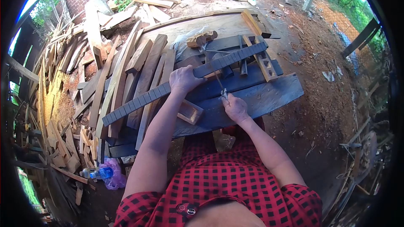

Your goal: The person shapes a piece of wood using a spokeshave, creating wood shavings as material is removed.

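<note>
A long dark wooden strip, marked with evenly spaced cross lines, lies diagonally over the workbench. My left hand is closed round its middle, knuckles up. My right hand is closed on the near end of a thin tool, which has pale wrapping at the grip. The tool's narrow shaft crosses the strip and reaches toward a rough wooden block; whether the two are joined is hard to tell. Near my left forearm sits a small open wooden box.
Several loose boards lie along the bench's left side. A slotted wooden piece and a metal tool rest right of the strip. Offcuts, bottles and a pink plastic bag lie on the ground at left.
</note>
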`<action>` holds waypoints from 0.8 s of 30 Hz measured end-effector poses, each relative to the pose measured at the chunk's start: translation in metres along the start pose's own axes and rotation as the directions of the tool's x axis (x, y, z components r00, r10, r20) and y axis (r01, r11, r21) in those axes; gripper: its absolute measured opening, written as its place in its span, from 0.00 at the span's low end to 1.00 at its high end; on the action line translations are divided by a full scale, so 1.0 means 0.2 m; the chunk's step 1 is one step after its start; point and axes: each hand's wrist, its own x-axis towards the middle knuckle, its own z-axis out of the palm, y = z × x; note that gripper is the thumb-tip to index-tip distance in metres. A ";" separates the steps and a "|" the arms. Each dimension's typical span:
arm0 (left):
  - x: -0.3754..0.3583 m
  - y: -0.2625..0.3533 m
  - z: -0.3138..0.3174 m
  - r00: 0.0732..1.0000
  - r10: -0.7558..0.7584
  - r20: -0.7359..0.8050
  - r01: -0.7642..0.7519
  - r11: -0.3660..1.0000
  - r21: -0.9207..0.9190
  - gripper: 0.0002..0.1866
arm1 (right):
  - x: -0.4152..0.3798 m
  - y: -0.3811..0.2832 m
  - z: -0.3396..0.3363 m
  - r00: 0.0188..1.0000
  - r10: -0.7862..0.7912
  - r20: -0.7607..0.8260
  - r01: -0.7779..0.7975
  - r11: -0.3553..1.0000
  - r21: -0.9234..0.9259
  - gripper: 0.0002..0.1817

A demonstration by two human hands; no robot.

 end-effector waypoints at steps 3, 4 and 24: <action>0.01 0.00 -0.02 0.999 -0.013 0.042 0.014 1.000 -0.008 0.34 | 0.00 0.00 0.01 1.000 0.002 0.002 -0.001 1.000 -0.004 0.16; 0.01 0.00 -0.02 0.997 -0.020 0.076 0.022 1.000 -0.013 0.36 | 0.00 0.01 0.01 1.000 -0.003 -0.005 0.003 1.000 0.000 0.16; 0.01 0.00 -0.03 0.993 -0.030 0.111 0.033 0.999 -0.020 0.37 | -0.14 0.04 -0.10 0.998 0.044 0.053 -0.040 0.997 -0.061 0.14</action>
